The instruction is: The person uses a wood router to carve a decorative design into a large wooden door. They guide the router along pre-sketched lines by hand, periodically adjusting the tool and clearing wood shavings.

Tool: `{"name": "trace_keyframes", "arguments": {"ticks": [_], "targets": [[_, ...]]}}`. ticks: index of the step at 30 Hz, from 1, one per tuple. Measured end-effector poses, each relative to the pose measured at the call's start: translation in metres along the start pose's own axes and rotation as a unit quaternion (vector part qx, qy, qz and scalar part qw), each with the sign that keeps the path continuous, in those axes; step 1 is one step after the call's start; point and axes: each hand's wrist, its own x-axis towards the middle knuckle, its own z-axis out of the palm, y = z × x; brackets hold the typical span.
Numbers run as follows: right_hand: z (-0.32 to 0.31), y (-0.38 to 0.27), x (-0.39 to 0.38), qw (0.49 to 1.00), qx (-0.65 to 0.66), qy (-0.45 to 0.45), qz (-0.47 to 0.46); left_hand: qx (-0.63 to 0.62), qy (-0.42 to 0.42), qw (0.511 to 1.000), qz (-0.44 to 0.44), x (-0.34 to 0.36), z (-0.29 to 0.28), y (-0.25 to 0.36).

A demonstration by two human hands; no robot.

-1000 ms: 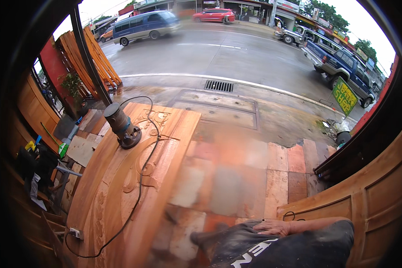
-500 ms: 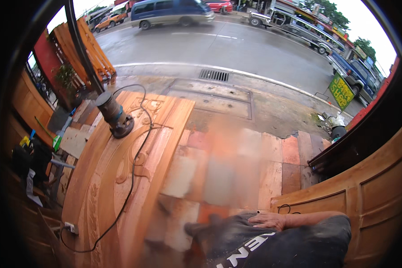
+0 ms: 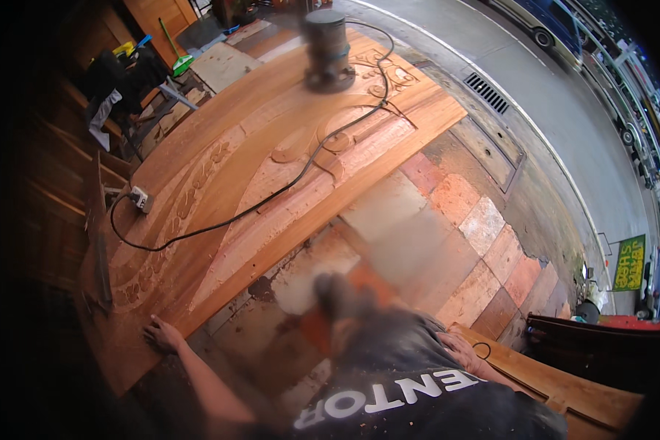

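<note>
My left hand (image 3: 160, 333) touches the near end of a carved wooden panel (image 3: 246, 147) at lower left, fingers apart, holding nothing. My right hand (image 3: 456, 347) lies on my dark clothing with white lettering (image 3: 418, 414), fingers loosely stretched out and partly hidden by cloth. Toward the far end of the panel stands an upright power router (image 3: 324, 50), slightly blurred. Its black cord (image 3: 293, 180) loops across the carved scrolls to an extension socket (image 3: 141, 199) on the panel's left part.
A tiled floor (image 3: 475, 220) borders the panel. A paneled wooden board (image 3: 587, 411) is at bottom right. Black cloth items (image 3: 114, 81) and a green broom (image 3: 182, 63) are at upper left. Beyond lie a drain grate (image 3: 487, 94), a road with vehicles (image 3: 543, 22) and a yellow-green sign (image 3: 629, 262).
The view has swung down and left, so the panel now spans the upper left. My left hand has appeared on its near end; my right hand remains on my clothing.
</note>
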Motion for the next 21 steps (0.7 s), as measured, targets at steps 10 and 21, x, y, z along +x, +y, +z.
{"name": "trace_keyframes", "arguments": {"ticks": [10,21], "targets": [[0.003,0.041,0.007,0.998,0.023,-0.008,0.057,-0.08,0.019,0.996,0.036,-0.005,-0.01,-0.001],[-0.133,0.113,0.161,0.988,-0.151,-0.021,0.016,-0.286,-0.005,0.953,-0.103,-0.014,-0.026,0.003]]}}
